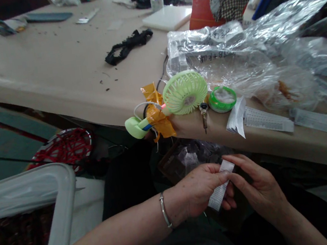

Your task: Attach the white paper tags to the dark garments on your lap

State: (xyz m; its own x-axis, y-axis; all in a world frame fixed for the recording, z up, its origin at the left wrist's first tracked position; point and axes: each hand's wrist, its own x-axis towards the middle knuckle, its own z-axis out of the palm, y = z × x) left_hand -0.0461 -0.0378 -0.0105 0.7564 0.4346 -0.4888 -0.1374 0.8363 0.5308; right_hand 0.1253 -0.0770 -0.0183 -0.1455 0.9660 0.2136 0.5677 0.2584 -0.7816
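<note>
My left hand [202, 188] is closed around a narrow white printed label [219, 197], with the thumb pressed on it. The label's lower end hangs out below the fingers. My right hand [257, 186] pinches the upper end of the same label, its thumb and forefinger on either edge. Both hands are just in front of the table edge, low over my lap. On the table edge above them lie a curled stack of white labels [236, 119] and a long printed strip [269, 119].
A green fan [185, 94] is taped to the table edge [88, 113] beside a pointed metal tool [204, 118] and a green round tub [222, 99]. Clear plastic bags [225, 62] cover the right side. A white bin [64, 190] stands at left; black fabric [128, 48] lies farther back.
</note>
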